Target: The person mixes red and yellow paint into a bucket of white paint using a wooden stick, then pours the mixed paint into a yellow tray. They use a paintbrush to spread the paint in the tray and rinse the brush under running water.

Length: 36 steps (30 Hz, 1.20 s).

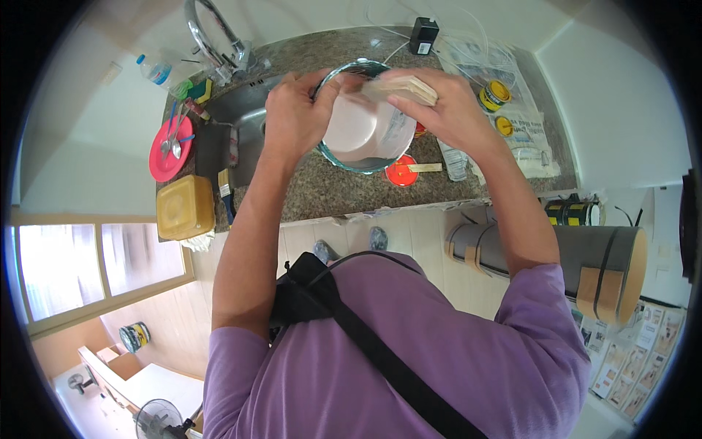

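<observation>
My left hand (301, 110) grips the left rim of an open paint can (356, 165), its fingers curled over the edge. The can is tilted so that its inside faces me, and pale pinkish-white paint (365, 132) coats its bottom and wall. In my right hand (446, 102), closed at the can's upper right rim, is a flat pale wooden tool (413, 91). Motion blurs its end over the can's mouth, so its kind is unclear. Just below the can, an orange-red lid (401, 173) lies on the counter with a small wooden stick (425, 167) across it.
A sink (245, 117) with a tap (216, 47) is at left, near a pink plate (167, 157) with spoons, a yellow box (186, 208) and a paintbrush (225, 192). On newspaper (526, 110) at right stands a small yellow can (495, 95). A large roll (541, 256) lies lower right.
</observation>
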Each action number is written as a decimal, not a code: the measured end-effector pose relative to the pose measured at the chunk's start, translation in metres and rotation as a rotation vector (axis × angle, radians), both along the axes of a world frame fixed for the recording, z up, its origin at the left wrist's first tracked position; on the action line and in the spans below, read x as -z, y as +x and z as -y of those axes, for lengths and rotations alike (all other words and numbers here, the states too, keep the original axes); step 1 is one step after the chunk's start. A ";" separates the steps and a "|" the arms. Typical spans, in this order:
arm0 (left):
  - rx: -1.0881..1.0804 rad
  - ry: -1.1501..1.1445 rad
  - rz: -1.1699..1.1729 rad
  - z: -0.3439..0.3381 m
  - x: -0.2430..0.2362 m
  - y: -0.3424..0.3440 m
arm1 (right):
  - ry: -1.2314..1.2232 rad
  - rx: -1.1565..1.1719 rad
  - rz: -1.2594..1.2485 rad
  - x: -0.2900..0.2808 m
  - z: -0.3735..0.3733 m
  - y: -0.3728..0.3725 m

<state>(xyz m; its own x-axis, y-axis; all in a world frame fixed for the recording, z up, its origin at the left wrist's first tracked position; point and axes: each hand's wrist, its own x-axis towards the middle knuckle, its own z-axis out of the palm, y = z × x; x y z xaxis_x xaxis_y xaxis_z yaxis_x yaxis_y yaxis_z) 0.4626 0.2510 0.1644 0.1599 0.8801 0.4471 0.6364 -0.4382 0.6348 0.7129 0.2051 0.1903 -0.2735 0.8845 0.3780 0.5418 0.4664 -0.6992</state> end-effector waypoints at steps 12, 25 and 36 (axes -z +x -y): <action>0.048 0.001 -0.011 0.003 -0.004 0.014 | -0.002 0.064 -0.373 0.031 0.025 -0.026; 0.009 -0.043 -0.031 -0.002 -0.001 0.016 | -0.296 0.198 -0.556 0.049 0.054 -0.016; 0.003 -0.054 -0.077 -0.006 -0.004 0.016 | 0.010 0.051 -0.070 0.018 0.009 0.009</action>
